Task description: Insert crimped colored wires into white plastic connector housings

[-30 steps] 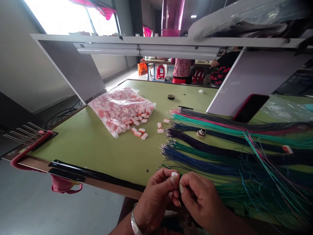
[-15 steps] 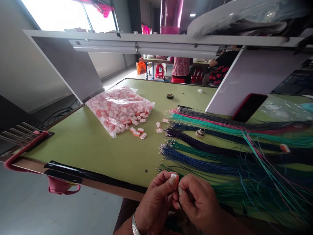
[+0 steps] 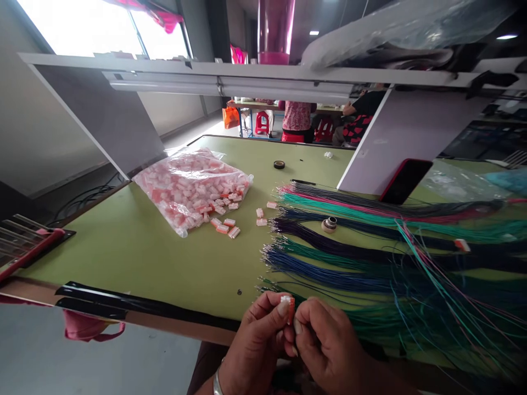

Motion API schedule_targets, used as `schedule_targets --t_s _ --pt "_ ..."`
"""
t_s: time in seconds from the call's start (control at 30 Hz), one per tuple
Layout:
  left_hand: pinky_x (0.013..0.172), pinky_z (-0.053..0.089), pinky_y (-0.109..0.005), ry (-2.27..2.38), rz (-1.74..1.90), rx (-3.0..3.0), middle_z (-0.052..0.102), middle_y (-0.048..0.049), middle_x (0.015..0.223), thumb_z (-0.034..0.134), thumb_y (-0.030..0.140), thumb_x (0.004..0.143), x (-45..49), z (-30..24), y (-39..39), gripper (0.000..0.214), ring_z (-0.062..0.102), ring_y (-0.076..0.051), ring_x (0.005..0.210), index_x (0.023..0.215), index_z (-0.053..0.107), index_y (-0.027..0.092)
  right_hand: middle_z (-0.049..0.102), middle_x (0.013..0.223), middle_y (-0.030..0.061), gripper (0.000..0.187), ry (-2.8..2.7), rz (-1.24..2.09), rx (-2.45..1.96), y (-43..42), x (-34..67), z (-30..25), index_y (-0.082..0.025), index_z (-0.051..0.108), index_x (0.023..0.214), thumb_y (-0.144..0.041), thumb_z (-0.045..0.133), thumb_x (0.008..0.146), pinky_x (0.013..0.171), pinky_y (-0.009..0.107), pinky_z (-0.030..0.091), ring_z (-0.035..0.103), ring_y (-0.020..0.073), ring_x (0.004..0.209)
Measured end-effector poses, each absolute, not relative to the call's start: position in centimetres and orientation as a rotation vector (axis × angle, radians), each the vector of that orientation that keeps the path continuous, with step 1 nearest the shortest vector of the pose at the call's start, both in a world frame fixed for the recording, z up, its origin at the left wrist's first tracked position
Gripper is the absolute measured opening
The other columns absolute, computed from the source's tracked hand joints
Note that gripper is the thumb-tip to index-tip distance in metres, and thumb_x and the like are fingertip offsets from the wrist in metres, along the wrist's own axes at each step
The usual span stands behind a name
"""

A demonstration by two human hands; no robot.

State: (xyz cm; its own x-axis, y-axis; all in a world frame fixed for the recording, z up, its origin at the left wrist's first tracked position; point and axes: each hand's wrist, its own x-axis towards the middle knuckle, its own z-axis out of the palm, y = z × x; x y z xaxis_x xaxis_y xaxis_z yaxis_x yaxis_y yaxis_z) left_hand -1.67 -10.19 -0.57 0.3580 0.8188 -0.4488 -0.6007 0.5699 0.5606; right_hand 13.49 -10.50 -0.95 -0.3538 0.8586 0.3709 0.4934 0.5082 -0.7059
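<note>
My left hand (image 3: 257,345) pinches a small white and orange connector (image 3: 287,304) at the table's near edge. My right hand (image 3: 327,343) is closed right beside it, thumb and fingers pressed to the connector's side; a thin wire may be in the pinch but it is too small to make out. Bundles of coloured wires (image 3: 349,252) in blue, purple, green, teal and pink fan across the green table (image 3: 156,258) just beyond both hands. A clear bag of connectors (image 3: 187,184) lies at the left, with several loose connectors (image 3: 224,226) spilled by its mouth.
A small metal ring (image 3: 329,224) rests on the wires and a black tape roll (image 3: 279,164) lies farther back. A red-edged phone (image 3: 405,181) leans on a white shelf support (image 3: 395,137). A rack with metal prongs (image 3: 18,247) juts out at left. People sit at a far table.
Both hands have slid slightly left and lower in view with the connector still pinched; the view has shifted, so the table's things sit a little further left.
</note>
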Motion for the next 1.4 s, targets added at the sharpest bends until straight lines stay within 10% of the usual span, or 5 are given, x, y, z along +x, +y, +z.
schedule_targets --t_s 0.4,0.93,1.4 --pt "0.049 0.043 -0.017 0.802 0.995 0.322 0.055 0.002 0.061 0.074 0.027 0.079 -2.8 -0.3 -9.6 0.017 0.047 -0.006 0.05 0.087 0.065 0.014 0.064 0.073 -0.0001 0.016 -1.854 0.847 -1.239 -8.8 15.1 -0.3 -0.019 0.061 0.085 -0.029 0.051 0.094 0.057 0.023 0.043 0.059 0.0134 0.065" --pt "0.048 0.046 -0.018 0.877 0.966 0.374 0.054 0.0021 0.062 0.076 0.03 0.076 -3.7 -1.1 -9.2 0.022 0.046 -0.007 0.051 0.09 0.066 0.015 0.058 0.06 0.0023 0.02 -2.618 -0.331 -1.421 -5.1 18.1 -1.4 -0.018 0.053 0.067 -0.002 0.056 0.078 0.059 0.033 0.019 0.052 0.017 0.055" --pt "0.048 0.046 -0.018 0.848 0.971 0.38 0.054 0.002 0.065 0.071 0.027 0.082 -3.7 -1.0 -9.5 0.018 0.048 -0.006 0.053 0.093 0.065 0.015 0.061 0.075 -0.0004 0.011 -2.256 0.261 -1.406 -5.7 18.6 -1.2 -0.019 0.055 0.087 -0.013 0.047 0.091 0.066 0.028 0.034 0.056 0.0149 0.066"
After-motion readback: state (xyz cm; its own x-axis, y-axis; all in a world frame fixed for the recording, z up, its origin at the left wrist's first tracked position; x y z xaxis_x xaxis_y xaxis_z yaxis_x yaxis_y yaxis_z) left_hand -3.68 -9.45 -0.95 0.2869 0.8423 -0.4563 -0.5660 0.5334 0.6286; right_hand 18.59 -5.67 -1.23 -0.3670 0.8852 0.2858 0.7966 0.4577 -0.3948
